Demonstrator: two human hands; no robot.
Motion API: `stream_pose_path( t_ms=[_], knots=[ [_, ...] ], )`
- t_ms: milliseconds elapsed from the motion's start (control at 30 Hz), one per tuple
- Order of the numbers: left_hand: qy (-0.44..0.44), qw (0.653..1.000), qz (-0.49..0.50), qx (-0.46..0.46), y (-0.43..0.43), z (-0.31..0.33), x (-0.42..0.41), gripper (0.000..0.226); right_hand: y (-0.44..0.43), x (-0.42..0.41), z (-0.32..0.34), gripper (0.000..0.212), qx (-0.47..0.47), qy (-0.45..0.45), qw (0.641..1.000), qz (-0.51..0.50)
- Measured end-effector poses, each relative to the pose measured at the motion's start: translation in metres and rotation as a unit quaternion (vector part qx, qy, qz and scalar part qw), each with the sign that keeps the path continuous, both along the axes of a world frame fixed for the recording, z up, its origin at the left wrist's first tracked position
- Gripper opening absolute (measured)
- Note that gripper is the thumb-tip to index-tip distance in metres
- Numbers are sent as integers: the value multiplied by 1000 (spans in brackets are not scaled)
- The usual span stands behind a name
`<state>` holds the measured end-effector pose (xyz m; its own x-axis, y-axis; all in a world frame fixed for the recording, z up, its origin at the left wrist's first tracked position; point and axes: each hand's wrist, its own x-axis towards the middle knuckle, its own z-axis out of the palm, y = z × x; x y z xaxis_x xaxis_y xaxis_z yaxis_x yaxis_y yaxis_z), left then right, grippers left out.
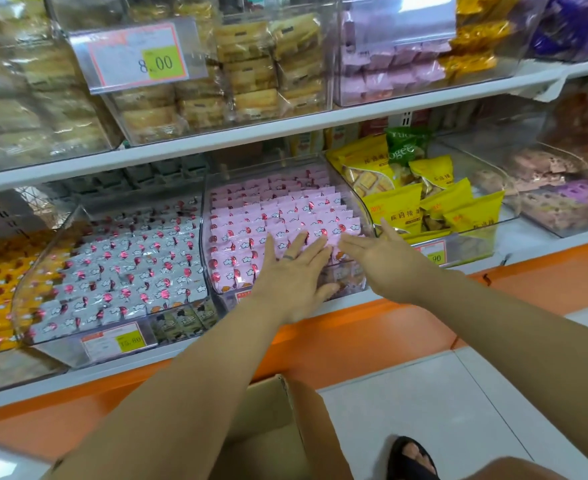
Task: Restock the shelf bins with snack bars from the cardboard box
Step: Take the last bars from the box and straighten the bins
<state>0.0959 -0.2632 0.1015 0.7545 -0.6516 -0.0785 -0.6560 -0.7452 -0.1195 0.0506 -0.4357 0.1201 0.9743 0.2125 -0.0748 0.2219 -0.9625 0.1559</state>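
Rows of pink snack bars (278, 209) fill a clear shelf bin (363, 206) on the lower shelf. My left hand (291, 275), with a ring on one finger, lies flat with straight fingers on the front rows of pink bars. My right hand (386, 261) reaches in beside it, fingers straight, touching the front right bars near the bin's right wall. Neither hand holds a bar. The cardboard box (285, 427) stands on the floor below my arms; its inside is mostly hidden by my left forearm.
A bin of white-wrapped bars (123, 268) sits left of the pink bin, and a bin of yellow snack bags (420, 199) sits to its right. Upper shelf bins hold pastries (251, 74). An orange shelf base (355, 337) and white floor tiles (424, 410) lie below, with my sandalled foot (410, 459).
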Motion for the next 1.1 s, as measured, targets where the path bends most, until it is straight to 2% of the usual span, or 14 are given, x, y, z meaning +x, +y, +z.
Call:
stream_pose_path(
  t_ms=[167,233,367,433,533,633,700,767,833,933,1000,1100],
  knots=[
    [0,1000,-30,2,-1,19,1,60,0,15,33,52,77,41,996,-11],
    [-1,999,-41,10,4,21,-2,60,3,13,40,48,67,30,997,-8],
    [10,998,-41,-44,5,14,-9,62,5,1,21,48,-20,-107,994,-14],
    [2,997,-47,-53,2,8,-9,63,4,-9,10,50,-20,-146,989,-28],
    [-1,999,-42,-28,-2,1,-5,65,1,-15,-2,65,41,-90,994,-52],
    [8,999,-21,-25,-7,-1,1,63,-3,-9,-17,81,55,-17,996,-62],
    [2,999,-6,-37,-14,4,0,59,-5,-5,-21,77,86,-11,994,-60],
    [-6,998,4,-57,-23,16,-3,48,-3,-2,-9,65,140,-19,988,-62],
    [-9,997,9,-73,-27,27,-9,40,0,-4,12,52,125,-26,990,-65],
    [-25,993,34,-106,-15,29,-18,44,7,-12,21,43,110,-76,989,-66],
    [-49,989,60,-127,2,21,-25,45,17,-17,9,45,104,-106,988,-37],
    [-102,986,102,-81,35,12,-28,48,44,-12,-13,56,120,-57,991,-9]
  ],
)
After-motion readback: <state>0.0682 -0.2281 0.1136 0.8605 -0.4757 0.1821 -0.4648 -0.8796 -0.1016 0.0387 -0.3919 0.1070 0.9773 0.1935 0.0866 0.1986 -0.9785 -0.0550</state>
